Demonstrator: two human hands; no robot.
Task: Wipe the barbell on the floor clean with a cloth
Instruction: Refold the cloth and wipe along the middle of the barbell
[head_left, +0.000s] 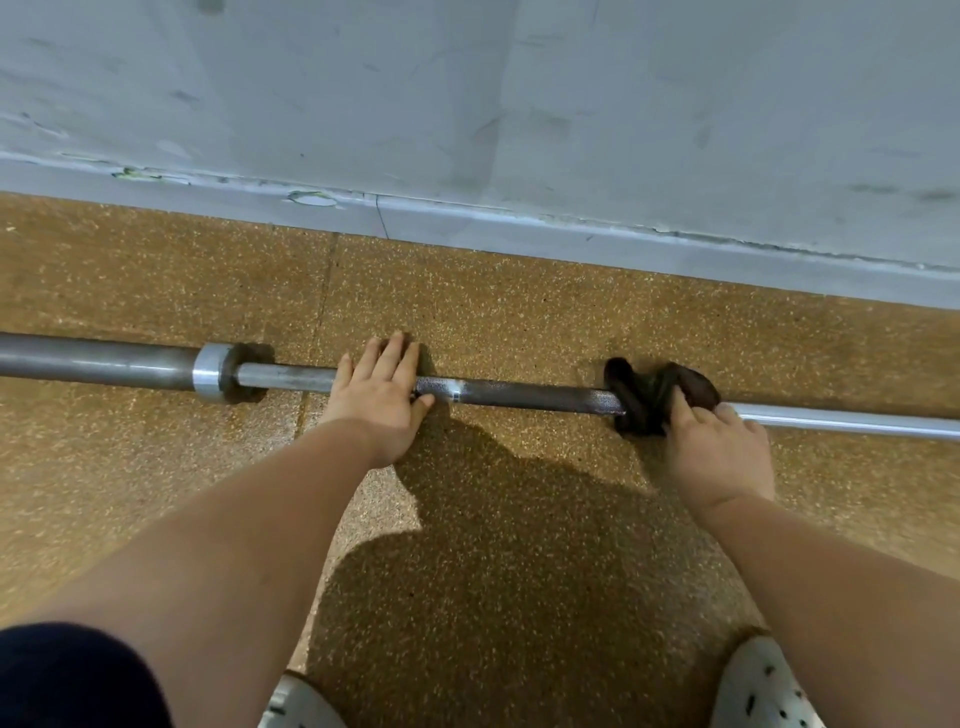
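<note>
A grey steel barbell (530, 395) lies across the speckled brown floor, its thick sleeve and shiny collar (210, 371) at the left. My left hand (379, 395) rests flat on the shaft just right of the collar, fingers together, pressing it down. A dark brown cloth (649, 389) is bunched around the shaft further right. My right hand (717, 447) grips that cloth from the near side, fingers curled onto it. The shaft under the cloth is hidden.
A scuffed grey wall with a pale skirting (519, 228) runs just behind the bar. Two light spotted shoes (758, 691) show at the bottom edge, and a dark sleeve or trouser leg (67, 680) at bottom left.
</note>
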